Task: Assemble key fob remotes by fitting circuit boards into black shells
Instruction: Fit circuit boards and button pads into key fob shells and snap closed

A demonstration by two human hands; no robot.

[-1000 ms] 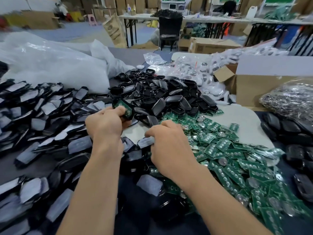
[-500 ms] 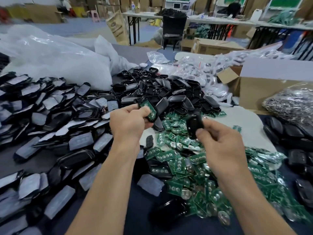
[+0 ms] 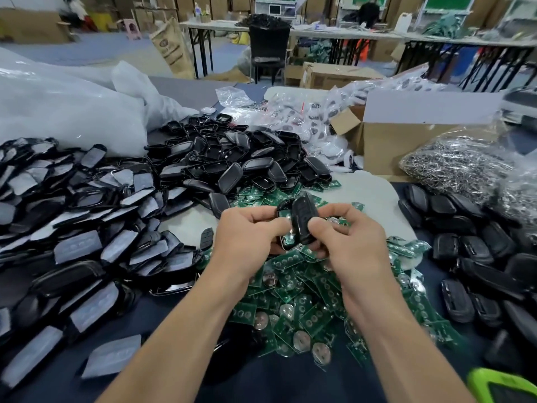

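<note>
Two bare hands meet above a loose heap of green circuit boards (many with round silvery discs), which lies on the dark table cloth. The left hand curls its fingers round a shell half whose green board peeks out at the lower edge. The right hand pinches a glossy, rounded black shell laid against it, thumb on top. Whether the halves are fully seated I cannot tell. Behind lies a mound of shiny black shells; to the left, flat film-faced covers.
</note>
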